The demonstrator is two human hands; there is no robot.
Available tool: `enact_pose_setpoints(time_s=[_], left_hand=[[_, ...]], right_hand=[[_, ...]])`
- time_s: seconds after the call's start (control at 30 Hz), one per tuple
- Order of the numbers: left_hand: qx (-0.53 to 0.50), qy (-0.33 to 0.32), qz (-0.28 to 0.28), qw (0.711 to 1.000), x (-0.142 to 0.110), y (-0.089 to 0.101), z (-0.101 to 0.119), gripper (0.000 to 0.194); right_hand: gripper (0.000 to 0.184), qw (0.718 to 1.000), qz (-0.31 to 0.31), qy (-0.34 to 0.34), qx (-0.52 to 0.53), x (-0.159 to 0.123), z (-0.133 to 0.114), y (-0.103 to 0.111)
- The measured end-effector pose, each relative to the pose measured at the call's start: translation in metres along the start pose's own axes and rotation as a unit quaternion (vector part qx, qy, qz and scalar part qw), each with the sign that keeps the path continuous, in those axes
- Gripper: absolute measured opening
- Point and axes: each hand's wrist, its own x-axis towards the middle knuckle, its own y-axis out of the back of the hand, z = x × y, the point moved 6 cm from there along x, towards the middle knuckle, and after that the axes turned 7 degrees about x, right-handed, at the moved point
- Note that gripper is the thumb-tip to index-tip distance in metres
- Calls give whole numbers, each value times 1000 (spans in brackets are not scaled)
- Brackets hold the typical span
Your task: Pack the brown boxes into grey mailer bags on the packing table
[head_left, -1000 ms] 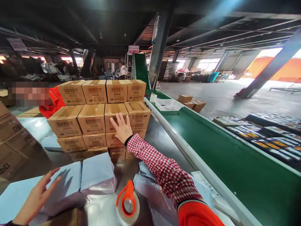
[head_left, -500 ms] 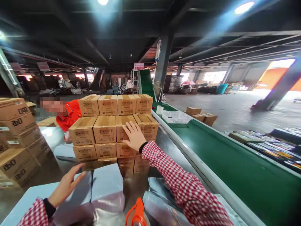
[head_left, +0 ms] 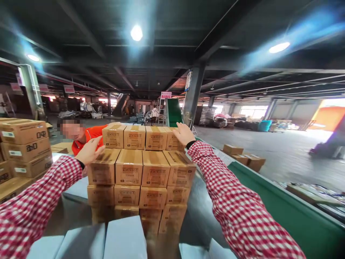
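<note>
Cartons, small brown ones stacked in rows on the steel table, stood just beyond the pale wrapped packs at the near edge. Left hand, fingers loosely spread, lay at the stack's upper left corner; right hand, also spread, rested on the top back row at the stack's right. Judged as squaring or bracing the stack; a lift would need firm grip both sides. Behind the stack, a person in orange.
</note>
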Motion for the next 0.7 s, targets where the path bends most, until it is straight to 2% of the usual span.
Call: enact_pose_setpoints(time_s=[0.1, 0.2, 0.3, 0.37, 0.5, 0.57, 0.67, 0.7], left_hand=[[2, 3, 18, 1000, 39, 1, 11, 72], [27, 14, 27, 999, 64, -3, 23, 66], [40, 12, 8, 999, 72, -17, 25, 65], [28, 7, -2, 1000, 69, -27, 18, 64], [-3, 32, -28, 999, 49, -38, -4, 62], [-16, 51, -5, 999, 28, -35, -8, 57], [-58, 25, 70, 996, -25, -26, 11, 45], [-82, -3, 73, 994, -48, -26, 23, 42]], right_hand=[[63, 1000, 9, -5, 4, 27, -11, -4], [65, 999, 28, 3, 20, 45, -25, -13], [64, 997, 71, 4, 41, 47, -31, -28], [62, 997, 60, -11, 41, 41, -30, -44], [56, 997, -70, -10, -6, 28, -28, -72], [55, 993, -113, 6, -19, 27, -30, -76], [58, 991, -124, 25, -33, 30, -30, -77], [60, 992, -113, 29, -41, 31, -29, -78]])
